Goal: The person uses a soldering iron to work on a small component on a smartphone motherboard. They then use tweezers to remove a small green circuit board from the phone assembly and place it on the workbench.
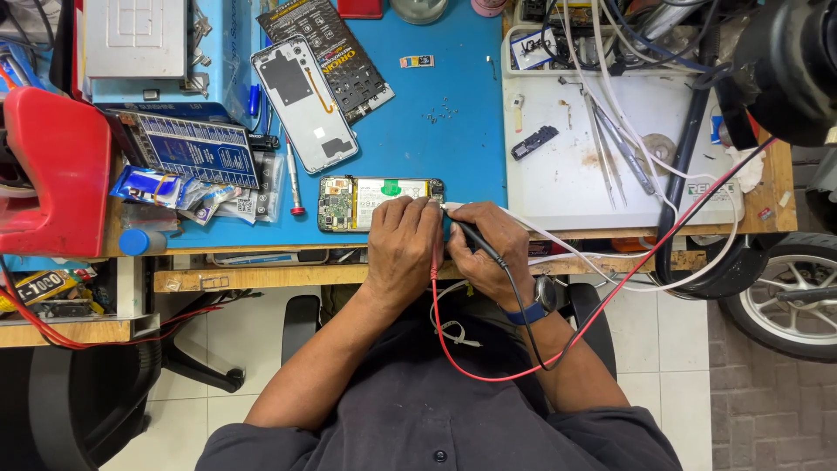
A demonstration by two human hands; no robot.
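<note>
Cluttered repair bench fills the view, with a blue work mat [436, 131] on its left part and a grey mat [567, 187] on its right part. At the front edge of the blue mat lies an opened smartphone [366, 202], its circuit board and battery bare. The left hand [403, 240] rests curled over the right end of the phone and presses on it with the fingertips. The right hand [488, 249], just beside and touching the left, pinches a black test probe [475, 237] like a pen, its tip aimed at the phone's right end; a red test lead [540, 349] and a black one run down over the person's lap. I cannot tell if the left hand holds the red probe. Farther back on the blue mat lie a white phone back cover [303, 103] and a small screwdriver [293, 179]; tweezers [602, 144] lie on the grey mat. The phone looks light, stiff and fragile inside, so it is better to hold it by the outer frame edges, not by the board.
</note>
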